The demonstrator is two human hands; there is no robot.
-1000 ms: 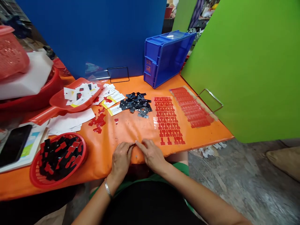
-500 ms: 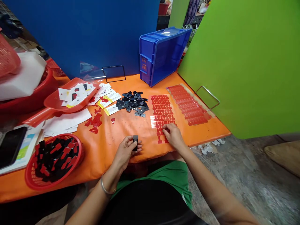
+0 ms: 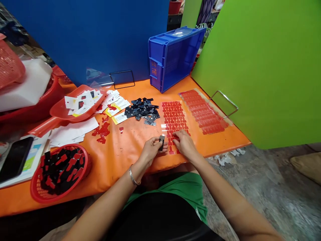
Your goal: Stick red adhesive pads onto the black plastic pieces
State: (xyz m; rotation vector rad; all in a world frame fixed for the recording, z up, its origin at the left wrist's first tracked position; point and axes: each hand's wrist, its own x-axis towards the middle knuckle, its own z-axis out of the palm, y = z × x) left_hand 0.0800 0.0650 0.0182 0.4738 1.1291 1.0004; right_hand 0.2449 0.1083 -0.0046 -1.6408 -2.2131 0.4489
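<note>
Pinched in my left hand (image 3: 153,149) is a small flat black piece (image 3: 162,143), held beside the left edge of a clear sheet of red T-shaped stickers (image 3: 173,115). My right hand (image 3: 184,143) rests over the lower part of that sheet, thumb and fingertips drawn together at the stickers; whether a sticker is between them is too small to see. Beyond my hands lies a heap of similar black pieces (image 3: 142,110). Loose red pieces (image 3: 101,130) are scattered to its left, with a single red piece (image 3: 121,130) apart from them.
A red basket (image 3: 86,167) of black and red pieces stands at front left, next to a phone (image 3: 16,157). A red scoop (image 3: 59,110) holds paper scraps. At the back, a blue crate (image 3: 156,50) stands on its side. A second red sheet (image 3: 203,113) lies right.
My left hand has moved right with the black piece, close to the sticker sheet and my right hand. The right hand stays at nearly the same spot on the sheet.
</note>
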